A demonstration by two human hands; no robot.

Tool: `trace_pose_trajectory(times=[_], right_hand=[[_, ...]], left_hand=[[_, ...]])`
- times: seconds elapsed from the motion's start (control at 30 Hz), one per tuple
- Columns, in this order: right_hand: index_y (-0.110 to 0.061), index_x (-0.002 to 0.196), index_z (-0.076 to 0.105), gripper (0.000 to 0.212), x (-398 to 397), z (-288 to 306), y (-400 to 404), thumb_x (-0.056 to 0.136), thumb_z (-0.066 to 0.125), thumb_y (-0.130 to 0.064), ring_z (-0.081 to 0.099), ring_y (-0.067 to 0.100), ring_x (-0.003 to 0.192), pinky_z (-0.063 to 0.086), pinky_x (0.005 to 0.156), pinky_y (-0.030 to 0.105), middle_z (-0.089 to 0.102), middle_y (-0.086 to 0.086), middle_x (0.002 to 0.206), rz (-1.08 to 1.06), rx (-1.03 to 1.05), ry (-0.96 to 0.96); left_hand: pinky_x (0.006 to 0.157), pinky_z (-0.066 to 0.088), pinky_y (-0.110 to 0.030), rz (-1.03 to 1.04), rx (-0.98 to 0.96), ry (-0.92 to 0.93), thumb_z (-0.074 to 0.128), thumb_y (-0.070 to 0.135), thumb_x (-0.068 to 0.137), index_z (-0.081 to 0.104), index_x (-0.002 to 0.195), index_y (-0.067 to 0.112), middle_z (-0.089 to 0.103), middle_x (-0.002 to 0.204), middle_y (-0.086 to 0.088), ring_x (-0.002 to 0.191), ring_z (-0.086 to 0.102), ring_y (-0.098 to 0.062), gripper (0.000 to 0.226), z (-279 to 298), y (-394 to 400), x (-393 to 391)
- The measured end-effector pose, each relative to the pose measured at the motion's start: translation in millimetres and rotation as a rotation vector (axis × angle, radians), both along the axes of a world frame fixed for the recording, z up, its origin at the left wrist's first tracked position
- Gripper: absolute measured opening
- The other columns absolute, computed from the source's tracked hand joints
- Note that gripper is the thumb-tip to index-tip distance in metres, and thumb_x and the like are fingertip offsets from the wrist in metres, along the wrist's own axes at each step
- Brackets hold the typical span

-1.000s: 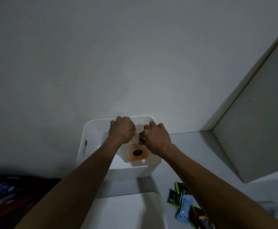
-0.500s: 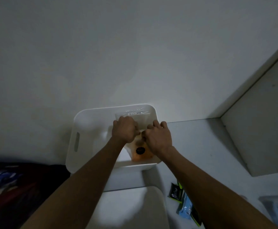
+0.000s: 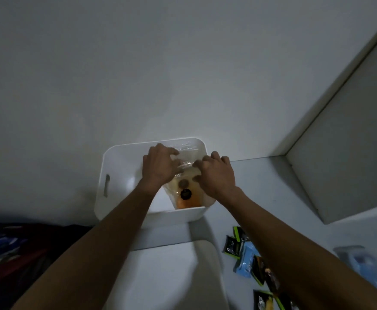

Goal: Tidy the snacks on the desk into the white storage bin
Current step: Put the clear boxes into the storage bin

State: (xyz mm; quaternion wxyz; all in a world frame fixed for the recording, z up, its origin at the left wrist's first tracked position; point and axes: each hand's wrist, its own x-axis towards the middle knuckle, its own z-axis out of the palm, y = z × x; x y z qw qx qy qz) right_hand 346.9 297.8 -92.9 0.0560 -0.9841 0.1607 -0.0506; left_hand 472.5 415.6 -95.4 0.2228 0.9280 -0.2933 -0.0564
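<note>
The white desk runs along the wall, with the white storage bin at its back edge. A clear snack bag with an orange bottom stands inside the bin. The left hand and right hand both rest on the bag's top, fingers loosely curled — whether they actually pinch it is unclear. Small green-and-black and blue snack packets lie loose on the desk — well apart from the bin.
</note>
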Motion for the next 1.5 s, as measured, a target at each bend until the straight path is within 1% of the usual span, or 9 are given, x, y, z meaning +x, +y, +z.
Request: trace_pose_trajectory(times=[0.3, 0.47, 0.63, 0.8, 0.93, 1.1, 1.23, 1.4, 1.5], right_hand=[[-0.024, 0.118, 0.067, 0.031, -122.8, 42.6, -26.9, 0.090, 0.066, -0.038, 0.055, 0.023, 0.103, 0.049, 0.081, 0.036, 0.067, -0.001, 0.099, -0.312, 0.305, -0.222], [-0.021, 0.115, 0.070, 0.031, -225.6, 46.2, -66.1, 0.088, 0.069, -0.035, 0.060, 0.013, 0.084, 0.047, 0.076, 0.027, 0.068, -0.001, 0.095, -0.469, 0.427, -0.305], [-0.019, 0.115, 0.070, 0.029, -349.3, 37.4, -115.6, 0.088, 0.069, -0.031, 0.060, 0.014, 0.086, 0.048, 0.082, 0.028, 0.068, 0.001, 0.094, -0.627, 0.464, -0.308], [-0.018, 0.119, 0.068, 0.032, -463.8, 8.1, -174.9, 0.089, 0.069, -0.029, 0.059, 0.011, 0.086, 0.043, 0.080, 0.021, 0.070, 0.003, 0.101, -0.724, 0.511, -0.323], [-0.017, 0.127, 0.063, 0.038, -525.1, -27.3, -206.8, 0.091, 0.068, -0.028, 0.055, 0.010, 0.089, 0.042, 0.079, 0.021, 0.067, 0.007, 0.111, -0.797, 0.578, -0.295], [-0.018, 0.137, 0.054, 0.048, -556.4, -69.2, -224.3, 0.091, 0.067, -0.026, 0.060, 0.021, 0.110, 0.041, 0.087, 0.020, 0.062, 0.011, 0.127, -0.822, 0.719, -0.234], [-0.018, 0.144, 0.045, 0.054, -550.8, -93.6, -231.7, 0.094, 0.063, -0.025, 0.056, 0.028, 0.122, 0.046, 0.103, 0.037, 0.056, 0.013, 0.137, -0.800, 0.800, -0.205], [-0.018, 0.149, 0.037, 0.056, -542.7, -112.5, -242.8, 0.097, 0.058, -0.025, 0.052, 0.028, 0.130, 0.041, 0.109, 0.040, 0.050, 0.011, 0.146, -0.734, 0.873, -0.115], [-0.016, 0.150, 0.036, 0.055, -541.4, -118.2, -251.7, 0.099, 0.055, -0.023, 0.051, 0.028, 0.131, 0.040, 0.110, 0.037, 0.048, 0.011, 0.147, -0.703, 0.916, -0.073]], left_hand=[[0.088, 0.050, -0.038, -0.085, -0.322, 0.103, 0.069, 0.045, 0.085, 0.072, 0.110, 0.024, 0.064, 0.104, -0.006, 0.097, 0.062, -0.022, 0.033, 42.0, -25.0, -107.6], [0.082, 0.048, -0.027, -0.183, -0.358, 0.184, 0.070, 0.041, 0.086, 0.070, 0.114, 0.019, 0.063, 0.106, -0.008, 0.092, 0.060, -0.016, 0.035, 42.2, -61.1, -188.9], [0.083, 0.044, -0.024, -0.275, -0.377, 0.285, 0.070, 0.036, 0.087, 0.066, 0.122, 0.015, 0.061, 0.109, -0.008, 0.096, 0.058, -0.015, 0.040, 30.1, -113.0, -294.8], [0.089, 0.047, -0.027, -0.231, -0.389, 0.402, 0.072, 0.036, 0.085, 0.060, 0.128, 0.012, 0.060, 0.111, -0.008, 0.101, 0.059, -0.020, 0.050, -3.4, -172.8, -412.2], [0.101, 0.046, -0.038, -0.131, -0.359, 0.463, 0.073, 0.034, 0.085, 0.052, 0.136, 0.013, 0.055, 0.126, -0.009, 0.116, 0.055, -0.023, 0.059, -41.0, -202.8, -493.9], [0.099, 0.048, -0.041, -0.071, -0.420, 0.409, 0.072, 0.028, 0.083, 0.052, 0.131, 0.006, 0.057, 0.123, -0.007, 0.113, 0.056, -0.024, 0.056, -78.7, -212.3, -557.4], [0.095, 0.051, -0.043, -0.003, -0.310, 0.442, 0.062, 0.040, 0.083, 0.048, 0.135, 0.011, 0.058, 0.123, -0.008, 0.113, 0.057, -0.022, 0.061, -101.0, -232.4, -570.8], [0.096, 0.034, -0.022, 0.026, -0.191, 0.460, 0.069, 0.026, 0.088, 0.039, 0.145, 0.008, 0.044, 0.141, -0.015, 0.127, 0.046, -0.028, 0.066, -114.6, -260.3, -575.0], [0.104, 0.040, -0.033, 0.069, -0.110, 0.462, 0.069, 0.023, 0.087, 0.032, 0.149, 0.012, 0.039, 0.146, -0.013, 0.131, 0.044, -0.028, 0.072, -128.0, -271.3, -573.8]])
